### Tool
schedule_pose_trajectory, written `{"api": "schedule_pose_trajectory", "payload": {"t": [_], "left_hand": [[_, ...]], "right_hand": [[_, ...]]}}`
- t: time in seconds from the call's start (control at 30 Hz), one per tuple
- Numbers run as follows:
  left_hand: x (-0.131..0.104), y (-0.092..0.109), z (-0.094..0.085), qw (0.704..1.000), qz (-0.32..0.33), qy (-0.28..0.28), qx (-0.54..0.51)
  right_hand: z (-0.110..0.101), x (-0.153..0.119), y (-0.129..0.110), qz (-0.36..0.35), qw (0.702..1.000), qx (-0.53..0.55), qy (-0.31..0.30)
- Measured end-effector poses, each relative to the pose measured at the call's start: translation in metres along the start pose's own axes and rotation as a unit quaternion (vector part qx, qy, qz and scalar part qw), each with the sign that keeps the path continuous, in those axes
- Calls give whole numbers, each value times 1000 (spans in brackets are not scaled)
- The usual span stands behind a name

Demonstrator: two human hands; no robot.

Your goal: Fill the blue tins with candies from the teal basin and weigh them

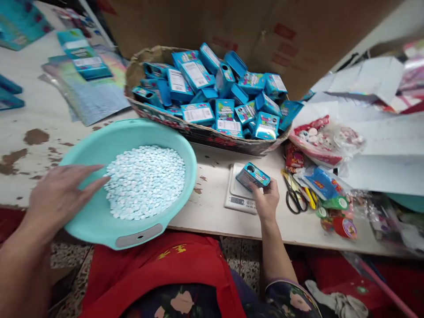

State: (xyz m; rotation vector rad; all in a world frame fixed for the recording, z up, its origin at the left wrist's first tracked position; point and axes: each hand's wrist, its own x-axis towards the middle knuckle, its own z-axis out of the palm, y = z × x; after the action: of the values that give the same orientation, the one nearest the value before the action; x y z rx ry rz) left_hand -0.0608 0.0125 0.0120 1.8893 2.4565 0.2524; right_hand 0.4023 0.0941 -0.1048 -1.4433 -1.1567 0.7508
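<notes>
My right hand grips a small blue tin with a dark round hole at one end. The tin is at the white digital scale; I cannot tell whether it rests on the pan. Over the left side of a turquoise basin, my left hand has its fingers stretched out and apart, with nothing seen in them. Its fingertips are beside a heap of small pale blue-white tablets in the basin. My left palm is turned away from view.
Behind the basin, a cut-down cardboard box holds many blue tins. Black scissors, tape rolls and a bag of candies lie on the right. Holographic sheets with tins on top are at back left. A large carton stands behind.
</notes>
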Motion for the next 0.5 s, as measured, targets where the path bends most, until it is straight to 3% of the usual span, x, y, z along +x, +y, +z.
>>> {"api": "schedule_pose_trajectory", "payload": {"t": [0.07, 0.1, 0.17, 0.2, 0.27, 0.33, 0.43, 0.5], "left_hand": [[-5, 22, -8, 974, -108, 18, -198], [-8, 33, -10, 927, -150, 22, -343], [-11, 59, -11, 769, -185, -24, -612], [-12, 72, -10, 688, -208, -49, -694], [-9, 96, -7, 561, -252, -66, -786], [-3, 115, -4, 474, -268, -71, -836], [4, 125, -1, 381, -290, -52, -877], [6, 122, 2, 335, -310, -27, -889]], "right_hand": [[12, 8, -26, -56, 998, 4, -12], [18, 10, -43, -99, 995, 4, -28], [32, 10, -80, -198, 977, 8, -77], [41, 8, -99, -248, 963, 9, -109], [65, 2, -131, -345, 921, -14, -181], [93, -7, -151, -431, 866, -67, -244], [134, -18, -160, -499, 806, -131, -291], [151, -23, -159, -493, 809, -132, -291]]}}
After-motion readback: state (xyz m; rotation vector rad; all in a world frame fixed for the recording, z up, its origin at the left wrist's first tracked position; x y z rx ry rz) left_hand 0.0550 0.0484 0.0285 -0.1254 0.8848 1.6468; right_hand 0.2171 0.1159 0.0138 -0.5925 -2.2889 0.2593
